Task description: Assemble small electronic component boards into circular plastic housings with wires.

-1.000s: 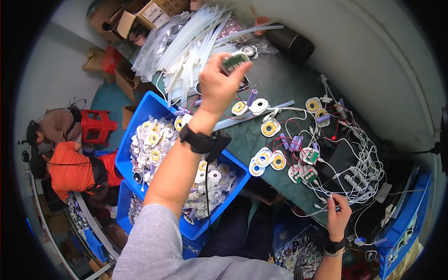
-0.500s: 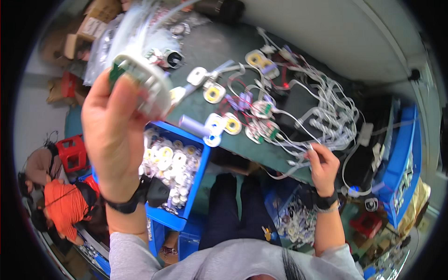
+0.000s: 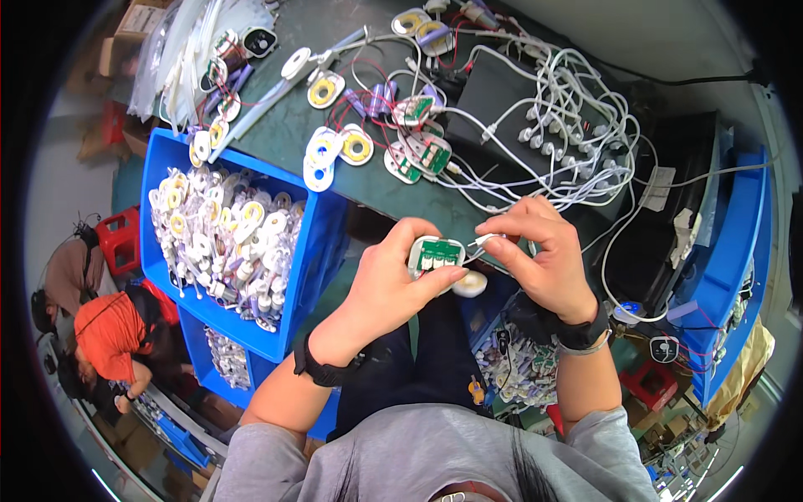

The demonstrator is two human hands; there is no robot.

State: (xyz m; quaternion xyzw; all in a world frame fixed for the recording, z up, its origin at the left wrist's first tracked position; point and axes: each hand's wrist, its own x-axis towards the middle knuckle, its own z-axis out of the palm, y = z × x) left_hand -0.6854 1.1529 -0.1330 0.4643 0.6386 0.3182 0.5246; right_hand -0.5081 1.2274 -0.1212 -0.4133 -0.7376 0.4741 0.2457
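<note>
My left hand (image 3: pixel 389 272) is closed round a small white device with a green circuit board (image 3: pixel 441 253) facing up, its thumb pressed along the lower edge. Beside it, my right hand (image 3: pixel 544 251) pinches a thin white cable (image 3: pixel 485 240) between thumb and fingertips, its end close to the board. Whether the cable touches the board I cannot tell. Just under the device shows a round white part (image 3: pixel 470 284). Above the hands, several similar white parts with green boards (image 3: pixel 425 155) lie on the green table (image 3: pixel 276 155), wired to purple cylindrical cells (image 3: pixel 381 99).
A blue bin (image 3: pixel 297 243) full of small white parts stands at the left. Tangled white cables (image 3: pixel 577 109) spread over a black box (image 3: pixel 493 109). Another blue bin (image 3: pixel 719 276) leans at the right. A person in orange (image 3: pixel 117 335) bends over at far left.
My left hand has come down from the upper left with the white device, toward the middle. My right hand, still pinching a cable, now meets it there. The whole view has shifted.
</note>
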